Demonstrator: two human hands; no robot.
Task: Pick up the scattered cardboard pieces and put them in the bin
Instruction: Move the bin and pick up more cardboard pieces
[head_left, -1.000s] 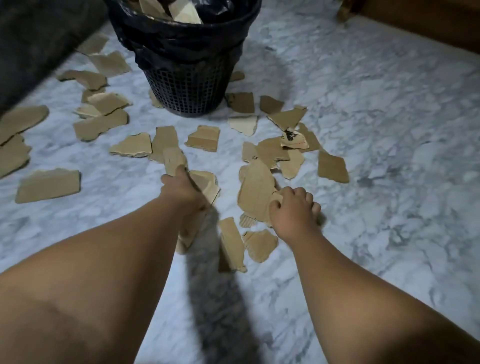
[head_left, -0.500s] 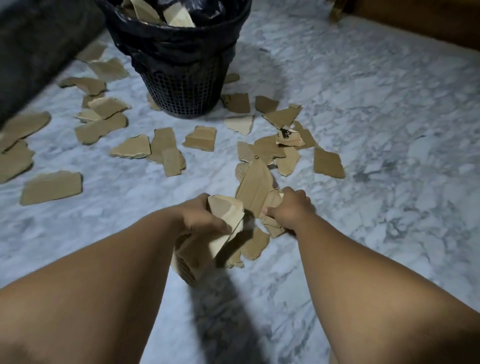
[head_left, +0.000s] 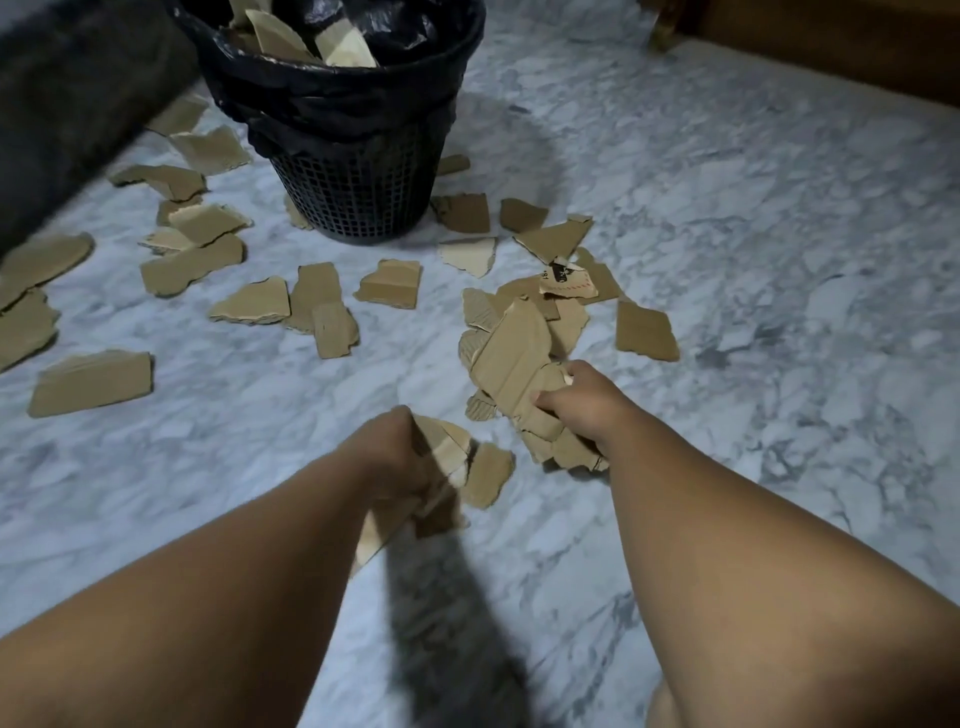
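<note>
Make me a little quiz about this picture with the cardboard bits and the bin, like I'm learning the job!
1. True or false: the black mesh bin has no cardboard in it yet.
2. Pick one. The right hand grips: A) a bunch of cardboard pieces; B) a broom; C) nothing.
3. Count: how many hands hold cardboard, counting the left hand too?

Key
1. False: torn pieces poke out of its top.
2. A.
3. Two: the left hand grips its own cardboard stack.
</note>
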